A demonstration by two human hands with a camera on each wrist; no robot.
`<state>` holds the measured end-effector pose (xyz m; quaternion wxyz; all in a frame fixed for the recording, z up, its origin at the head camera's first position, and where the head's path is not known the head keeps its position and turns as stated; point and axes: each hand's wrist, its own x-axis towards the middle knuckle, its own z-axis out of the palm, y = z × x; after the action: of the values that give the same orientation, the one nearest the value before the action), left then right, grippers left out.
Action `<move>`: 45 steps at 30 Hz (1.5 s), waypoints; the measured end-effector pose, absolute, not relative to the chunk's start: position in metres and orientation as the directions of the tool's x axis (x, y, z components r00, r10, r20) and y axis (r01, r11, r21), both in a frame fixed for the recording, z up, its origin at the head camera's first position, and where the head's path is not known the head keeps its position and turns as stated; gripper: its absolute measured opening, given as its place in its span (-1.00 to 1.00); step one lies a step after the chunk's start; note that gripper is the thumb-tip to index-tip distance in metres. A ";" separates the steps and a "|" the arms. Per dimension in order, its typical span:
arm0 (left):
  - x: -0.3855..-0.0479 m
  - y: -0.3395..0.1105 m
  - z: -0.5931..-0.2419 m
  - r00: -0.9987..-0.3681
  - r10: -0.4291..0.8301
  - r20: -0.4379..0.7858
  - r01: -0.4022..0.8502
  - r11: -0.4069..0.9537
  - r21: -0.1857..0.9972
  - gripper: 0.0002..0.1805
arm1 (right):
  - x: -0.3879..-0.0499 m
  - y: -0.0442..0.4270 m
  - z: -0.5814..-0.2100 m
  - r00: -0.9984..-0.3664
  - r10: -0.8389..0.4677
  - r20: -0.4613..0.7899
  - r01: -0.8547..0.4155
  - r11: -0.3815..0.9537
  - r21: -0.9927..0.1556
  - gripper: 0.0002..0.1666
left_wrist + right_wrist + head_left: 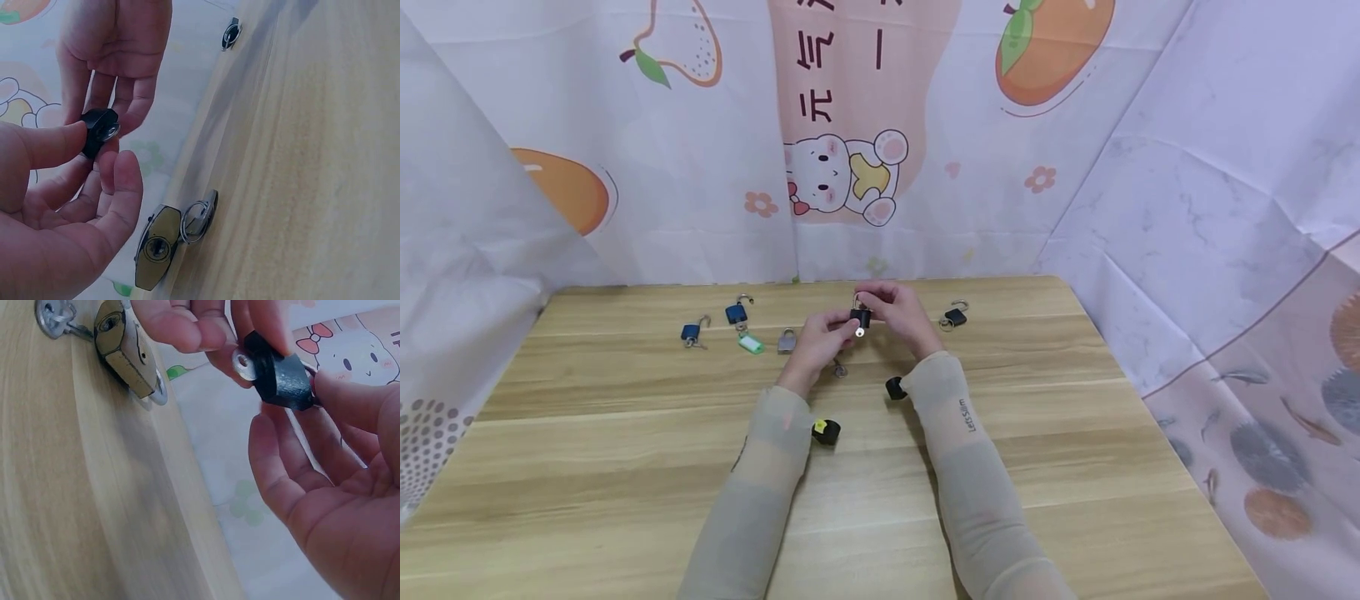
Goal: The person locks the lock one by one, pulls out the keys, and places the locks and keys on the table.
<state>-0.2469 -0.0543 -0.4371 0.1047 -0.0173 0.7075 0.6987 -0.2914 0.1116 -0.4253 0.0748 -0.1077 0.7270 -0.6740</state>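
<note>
A small black padlock [860, 317] is held up between the two hands, a silver key [860, 332] standing out from its bottom. The left hand [822, 340] pinches the padlock's body between thumb and fingers. At the top, the right hand [897, 315] grips the metal shackle with its thumb and fingers. In the right wrist view, the key's round head [244, 364] projects from the black body [284, 381]. Below the hands, a brass-coloured padlock [156, 250] lies on the table with a key ring [195, 222] beside it.
On the wooden table [625, 467], two blue padlocks [690, 333] with raised shackles lie at the left, one with a green tag [750, 342]. A grey padlock [786, 342] lies left of the hands. Another black padlock [955, 317] with its shackle raised is at the right. A printed curtain [700, 183] hangs behind.
</note>
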 end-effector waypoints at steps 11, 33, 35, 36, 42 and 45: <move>-0.246 -0.052 -0.437 -0.984 0.114 -0.140 -0.138 0.030 0.990 -0.65 | -0.292 0.114 -0.422 -0.971 -0.233 0.049 -0.076 0.108 -0.991 -0.70; -0.248 -0.051 -0.437 -0.982 0.094 -0.165 -0.165 0.014 0.986 -0.65 | -0.293 0.119 -0.422 -0.966 -0.249 0.066 -0.108 0.158 -0.982 -0.71; -0.248 -0.052 -0.437 -0.982 0.096 -0.165 -0.166 0.002 0.986 -0.64 | -0.293 0.120 -0.422 -0.968 -0.244 0.066 -0.111 0.176 -0.978 -0.72; -0.248 -0.052 -0.437 -0.982 0.099 -0.163 -0.164 0.002 0.986 -0.64 | -0.293 0.120 -0.421 -0.969 -0.240 0.067 -0.114 0.187 -0.976 -0.73; -0.248 -0.054 -0.437 -0.983 0.098 -0.158 -0.155 0.038 0.987 -0.65 | -0.294 0.118 -0.423 -0.970 -0.230 0.076 -0.135 0.253 -0.958 -0.70; -0.247 -0.055 -0.437 -0.982 0.100 -0.158 -0.155 0.038 0.987 -0.64 | -0.295 0.116 -0.425 -0.971 -0.227 0.074 -0.136 0.270 -0.953 -0.71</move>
<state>-0.2472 -0.0547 -0.4374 0.0920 -0.0193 0.7144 0.6934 -0.2954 0.1163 -0.4245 0.0384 -0.1142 0.7961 -0.5931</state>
